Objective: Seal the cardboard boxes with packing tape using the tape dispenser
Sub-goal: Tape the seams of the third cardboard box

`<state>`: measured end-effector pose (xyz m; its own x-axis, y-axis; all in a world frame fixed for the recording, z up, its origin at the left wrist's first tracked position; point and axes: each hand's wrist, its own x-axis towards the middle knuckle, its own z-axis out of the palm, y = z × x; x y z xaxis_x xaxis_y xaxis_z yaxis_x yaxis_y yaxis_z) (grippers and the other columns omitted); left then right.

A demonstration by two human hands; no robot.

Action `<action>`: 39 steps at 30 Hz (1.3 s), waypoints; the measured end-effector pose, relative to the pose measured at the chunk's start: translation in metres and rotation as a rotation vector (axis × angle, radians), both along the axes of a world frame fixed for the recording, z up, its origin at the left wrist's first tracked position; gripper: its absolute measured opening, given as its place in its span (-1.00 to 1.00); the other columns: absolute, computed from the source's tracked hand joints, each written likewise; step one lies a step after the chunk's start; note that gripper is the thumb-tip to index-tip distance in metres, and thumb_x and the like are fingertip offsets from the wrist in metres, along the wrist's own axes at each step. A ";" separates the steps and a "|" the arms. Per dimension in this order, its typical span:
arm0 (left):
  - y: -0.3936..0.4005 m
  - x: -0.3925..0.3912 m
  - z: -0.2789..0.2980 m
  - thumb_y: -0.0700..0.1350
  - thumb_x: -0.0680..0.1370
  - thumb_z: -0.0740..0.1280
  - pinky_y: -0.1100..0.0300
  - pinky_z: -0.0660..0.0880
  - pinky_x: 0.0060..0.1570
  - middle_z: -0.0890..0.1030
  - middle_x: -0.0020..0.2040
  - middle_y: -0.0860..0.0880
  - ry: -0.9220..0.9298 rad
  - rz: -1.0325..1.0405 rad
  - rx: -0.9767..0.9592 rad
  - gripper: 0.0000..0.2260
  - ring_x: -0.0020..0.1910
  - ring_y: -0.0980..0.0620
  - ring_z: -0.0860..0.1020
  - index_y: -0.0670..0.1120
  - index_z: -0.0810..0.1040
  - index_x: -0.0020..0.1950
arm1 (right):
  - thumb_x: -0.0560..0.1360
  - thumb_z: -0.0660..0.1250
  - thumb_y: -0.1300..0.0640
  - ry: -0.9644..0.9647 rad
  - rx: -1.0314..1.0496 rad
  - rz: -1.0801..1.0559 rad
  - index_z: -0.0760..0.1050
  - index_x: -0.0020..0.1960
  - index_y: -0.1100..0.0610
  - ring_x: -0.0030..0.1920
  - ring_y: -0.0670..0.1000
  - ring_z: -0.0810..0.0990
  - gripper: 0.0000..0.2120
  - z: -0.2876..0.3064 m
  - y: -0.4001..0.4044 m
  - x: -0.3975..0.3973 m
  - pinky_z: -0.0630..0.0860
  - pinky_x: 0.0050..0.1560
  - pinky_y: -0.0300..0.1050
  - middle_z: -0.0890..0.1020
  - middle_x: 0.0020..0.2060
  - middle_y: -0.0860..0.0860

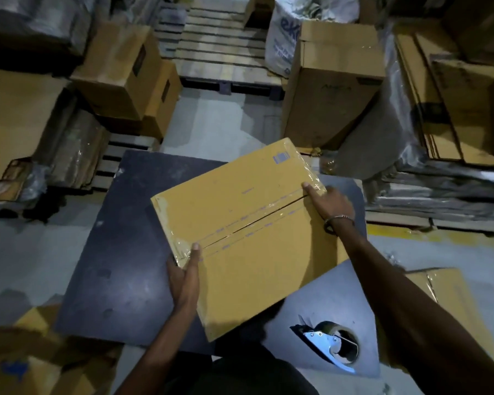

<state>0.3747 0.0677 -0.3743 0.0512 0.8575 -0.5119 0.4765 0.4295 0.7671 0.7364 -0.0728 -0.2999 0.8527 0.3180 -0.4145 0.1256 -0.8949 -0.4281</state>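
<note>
A flat brown cardboard box (pixel 240 240) lies skewed on a dark table (pixel 117 240), its centre seam running diagonally with clear tape along it and shiny tape on the short ends. My left hand (pixel 184 277) grips the box's near-left edge, thumb on top at the seam's end. My right hand (pixel 330 203) clasps the far-right edge, a finger pressing on the tape at the seam's other end. The tape dispenser (pixel 330 344), with a metal blade and a roll of tape, lies on the table at the near right, untouched.
Another brown box (pixel 445 297) sits low at the right, and flattened cardboard (pixel 26 357) lies at the near left. Stacked cartons (pixel 120 72), a tall box (pixel 334 89), a white sack (pixel 285 38), wooden pallets (pixel 223 49) and wrapped cardboard piles (pixel 454 115) ring the table.
</note>
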 end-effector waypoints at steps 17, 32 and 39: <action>0.041 0.127 0.084 0.47 0.24 0.59 -0.25 0.60 0.22 0.69 0.25 0.02 -0.333 -0.680 -0.054 -0.19 0.18 -0.12 0.68 0.14 0.53 0.38 | 0.44 0.36 -0.47 -0.228 0.187 -0.592 0.51 0.41 0.08 0.27 0.29 0.57 -0.23 0.106 -0.179 -0.063 0.54 0.13 0.13 0.61 0.32 0.17; -0.250 0.355 0.170 0.21 0.39 0.58 -0.21 0.65 0.14 0.74 0.16 0.00 -0.518 -1.511 -0.055 -0.43 0.11 -0.09 0.72 0.12 0.59 0.36 | 0.46 0.40 -0.40 -0.354 0.470 -1.358 0.53 0.34 -0.04 0.07 0.12 0.54 -0.39 0.088 -0.496 -0.131 0.51 0.08 0.06 0.66 0.20 0.08; -0.427 0.503 0.093 0.07 0.49 0.60 0.05 0.66 -0.01 0.74 0.13 0.08 -0.450 -1.674 0.004 -0.48 0.06 0.07 0.73 0.15 0.54 0.42 | 0.34 0.43 -0.43 -0.254 0.525 -1.508 0.52 0.24 -0.15 0.14 0.14 0.59 -0.42 -0.011 -0.647 -0.045 0.57 0.20 0.22 0.66 0.13 -0.02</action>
<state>0.8780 -0.3590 -0.2816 0.9406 -0.2689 -0.2072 0.1333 -0.2687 0.9540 0.6910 -0.7199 -0.3108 0.5306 -0.7755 -0.3421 -0.5749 -0.0327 -0.8176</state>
